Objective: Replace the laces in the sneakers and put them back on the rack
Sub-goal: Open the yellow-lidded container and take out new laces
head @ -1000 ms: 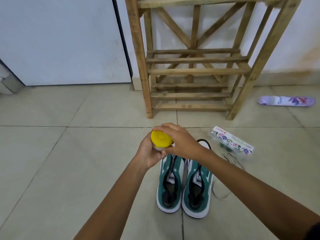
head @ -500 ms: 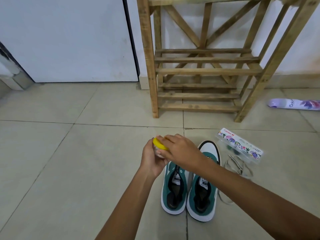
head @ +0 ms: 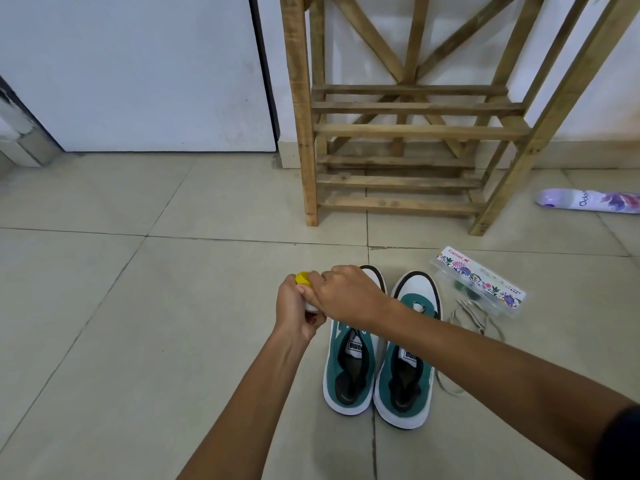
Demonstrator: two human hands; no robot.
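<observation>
Left hand (head: 298, 311): fingers curled round a small container with a yellow cap (head: 302, 277); the grip is closed on it, and only the cap and a bit of white body show between the fingers.
Right hand (head: 348, 294): reaches across from the right and lies over the same container; its fingers are curled against the cap side, so this grip too is closed on the container (how tightly, I cannot tell).
Sneakers (head: 377, 358): a green and white pair, side by side and touching on the floor, toes pointing far, heels near; they sit just right of the hands, and the right hand covers part of the left shoe's toe. No laces show in the eyelets.
Loose laces (head: 474, 317): pale cords lying on the floor just right of the right shoe, trailing nearward along its side.
Clear box (head: 479, 282): a flat transparent case with a floral label, on the floor right of the shoes, touching the far end of the laces.
Rack (head: 408, 133): a slatted wooden frame standing against the far wall, beyond the sneakers; the slat shelves in view carry nothing.
Spray can (head: 588, 200): purple and white, lying on its side at the far right, near the rack's right leg.
Floor (head: 138, 306): pale tiles with dark joints.
</observation>
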